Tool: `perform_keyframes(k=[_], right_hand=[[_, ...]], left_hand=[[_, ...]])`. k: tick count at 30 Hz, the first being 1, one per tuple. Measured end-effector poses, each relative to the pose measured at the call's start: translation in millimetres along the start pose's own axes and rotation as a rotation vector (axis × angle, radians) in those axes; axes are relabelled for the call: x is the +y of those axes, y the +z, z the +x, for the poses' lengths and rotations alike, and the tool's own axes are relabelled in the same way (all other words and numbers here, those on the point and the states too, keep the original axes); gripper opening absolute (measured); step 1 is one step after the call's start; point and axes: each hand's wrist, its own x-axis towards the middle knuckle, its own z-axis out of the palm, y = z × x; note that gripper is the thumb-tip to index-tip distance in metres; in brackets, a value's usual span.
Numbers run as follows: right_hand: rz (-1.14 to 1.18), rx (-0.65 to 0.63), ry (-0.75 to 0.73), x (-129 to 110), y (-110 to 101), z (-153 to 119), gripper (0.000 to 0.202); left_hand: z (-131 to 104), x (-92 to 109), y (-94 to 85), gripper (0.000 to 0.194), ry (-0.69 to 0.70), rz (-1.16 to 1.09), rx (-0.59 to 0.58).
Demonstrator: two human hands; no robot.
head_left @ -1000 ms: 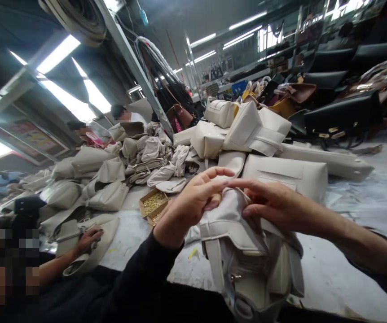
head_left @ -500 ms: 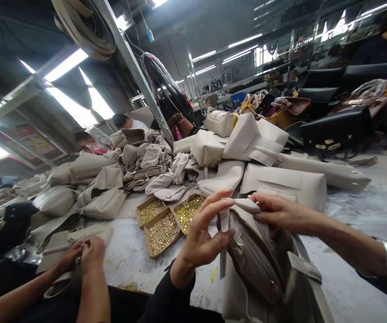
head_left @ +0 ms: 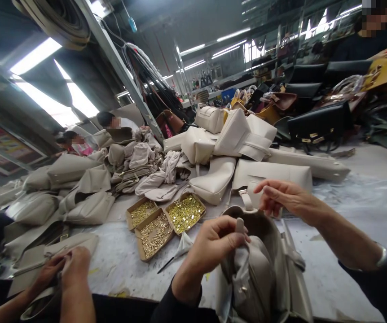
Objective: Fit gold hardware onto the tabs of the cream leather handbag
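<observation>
A cream handbag (head_left: 294, 278) stands open at the table's front edge, its lining pulled up in the mouth. My left hand (head_left: 213, 246) pinches a small light strap end above the bag's left side. Over the bag's far right rim is my right hand (head_left: 286, 197), its fingers loosely curled and apart, with nothing visible in them. A strap tab with a metal piece (head_left: 245, 198) rises from the far rim between the hands. Left of the bag, three cardboard trays (head_left: 142, 246) hold small gold metal parts. A pointed dark tool with a whitish end (head_left: 171, 260) lies beside them.
Cream bags (head_left: 232, 134) are piled behind the trays and along the left. A co-worker's hands (head_left: 74, 264) work on another cream bag at the lower left. Black, brown and yellow bags (head_left: 318, 125) lie at the back right, near another person.
My right hand has let go of the bag and moved up and right. My left hand has lowered and closed on a strap end. The bag's mouth is wider, and the pointed tool now shows.
</observation>
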Motion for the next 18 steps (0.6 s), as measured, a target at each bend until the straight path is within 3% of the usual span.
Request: perform_keyframes(k=[2, 4, 10, 14, 18], right_hand=[[0.022, 0.108, -0.056, 10, 0, -3, 0.065], [0.009, 0.122, -0.053, 20, 3, -5, 0.061], [-0.158, 0.056, -0.044, 31, 10, -6, 0.058], [-0.269, 0.014, -0.071, 20, 12, 9, 0.058], [-0.425, -0.067, -0.111, -1, 26, 28, 0.063]], left_hand=[[-2, -3, 8.6, 0.013, -0.063, 0.122, -0.083], [-1, -10, 14.4, 0.013, -0.061, 0.222, -0.068], [0, -38, 26.1, 0.020, 0.063, 0.351, 0.321], [6, -57, 33.6, 0.020, 0.118, 0.411, 0.417], [23, -68, 27.0, 0.021, 0.066, 0.556, 0.461]])
